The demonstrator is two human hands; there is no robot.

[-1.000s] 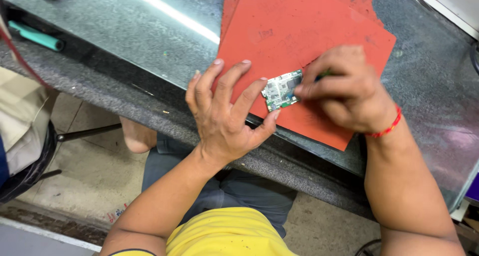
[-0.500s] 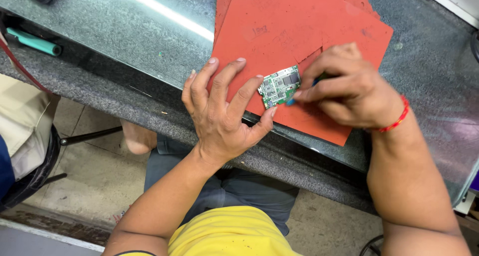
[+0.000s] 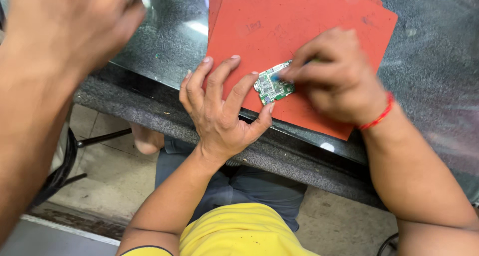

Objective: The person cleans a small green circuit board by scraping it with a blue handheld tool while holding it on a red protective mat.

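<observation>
A small green circuit board (image 3: 272, 86) lies on a red mat (image 3: 299, 26) near the front edge of the dark glass-topped table (image 3: 164, 41). My left hand (image 3: 219, 111) has its fingers spread, and its thumb and one fingertip pinch the board's left and lower corners. My right hand (image 3: 334, 81) is bunched over the board's right end with the fingertips pressed together on it. A tiny blue tip shows beneath them, and whatever else they hold is hidden.
Another person's arm and hand (image 3: 55, 51), blurred and close to the camera, cover the upper left. A grey stone table edge (image 3: 149, 116) runs below the glass. Under it are my knees, a tiled floor (image 3: 115, 176) and a chair leg.
Another person's arm has come into view at the left. Both my hands have stayed on the circuit board, with the right fingers shifting slightly over it.
</observation>
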